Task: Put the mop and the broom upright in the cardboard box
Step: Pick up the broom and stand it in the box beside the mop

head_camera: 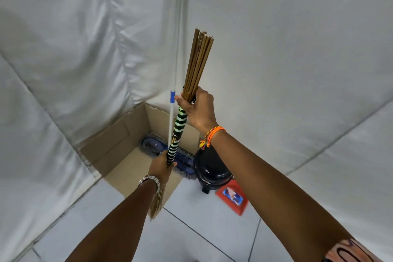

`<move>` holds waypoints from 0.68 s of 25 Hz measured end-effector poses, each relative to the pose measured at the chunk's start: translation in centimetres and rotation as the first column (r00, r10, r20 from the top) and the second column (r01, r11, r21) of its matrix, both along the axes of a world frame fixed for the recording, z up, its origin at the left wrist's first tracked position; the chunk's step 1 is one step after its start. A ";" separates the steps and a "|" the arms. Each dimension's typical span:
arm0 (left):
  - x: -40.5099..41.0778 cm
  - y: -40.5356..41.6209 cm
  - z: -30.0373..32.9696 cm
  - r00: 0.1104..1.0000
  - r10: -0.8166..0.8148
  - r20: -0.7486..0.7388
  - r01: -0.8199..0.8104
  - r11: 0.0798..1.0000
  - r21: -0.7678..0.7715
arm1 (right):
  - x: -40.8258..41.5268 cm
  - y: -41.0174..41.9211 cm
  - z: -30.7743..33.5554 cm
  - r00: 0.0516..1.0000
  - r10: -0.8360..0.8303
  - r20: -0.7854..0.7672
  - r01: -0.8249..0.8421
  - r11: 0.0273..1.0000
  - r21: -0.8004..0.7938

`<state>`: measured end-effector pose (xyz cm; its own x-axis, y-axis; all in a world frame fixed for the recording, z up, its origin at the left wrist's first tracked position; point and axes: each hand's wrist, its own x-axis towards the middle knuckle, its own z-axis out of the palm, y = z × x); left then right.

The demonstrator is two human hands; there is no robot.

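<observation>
An open cardboard box [119, 144] stands on the floor in the corner of white sheeted walls. The mop stands upright in it: its blue flat head [153, 147] lies on the box bottom and its white pole with a blue collar [172, 100] rises along the corner. I hold the stick broom [198, 64] nearly upright over the box. My right hand [198, 108] grips the bundle of brown sticks just above the green-and-black striped wrapping [177, 134]. My left hand [161, 166] grips the lower end of the wrapping; the bristle tips [157, 204] show below my wrist.
A dark round bin [210, 166] stands just right of the box. Next to it on the tiled floor lies a red dustpan [234, 198]. White sheeting covers the walls on both sides.
</observation>
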<state>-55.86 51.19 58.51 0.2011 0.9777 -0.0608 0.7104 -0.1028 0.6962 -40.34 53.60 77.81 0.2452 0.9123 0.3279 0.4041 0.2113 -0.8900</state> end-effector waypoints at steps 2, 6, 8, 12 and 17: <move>-2.4 2.8 -0.5 1.000 0.018 0.024 -0.018 1.000 -0.006 | -2.5 3.2 -0.4 0.999 0.038 0.004 -0.038 0.999 0.005; -7.4 9.7 -1.9 0.999 0.006 0.037 -0.005 1.000 -0.017 | -8.0 10.3 -1.6 0.989 0.137 0.056 -0.135 0.990 -0.026; -9.9 14.0 -1.9 1.000 0.015 0.020 -0.014 0.999 -0.042 | -10.3 14.4 -1.6 0.985 0.162 0.052 -0.160 0.986 -0.040; -14.0 22.7 -1.3 0.996 0.037 0.075 -0.029 0.994 -0.106 | -14.0 22.4 -0.9 0.970 0.242 -0.004 -0.242 0.966 -0.088; -16.4 32.2 -2.3 0.998 -0.016 0.054 0.025 0.986 -0.167 | -16.3 31.1 -2.4 0.952 0.305 -0.013 -0.304 0.943 -0.131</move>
<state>-72.27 83.35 56.18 0.2283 0.9501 -0.2124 0.6719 0.0042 0.7407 -56.68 84.69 75.42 -0.0532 0.9779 0.2022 0.3449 0.2080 -0.9153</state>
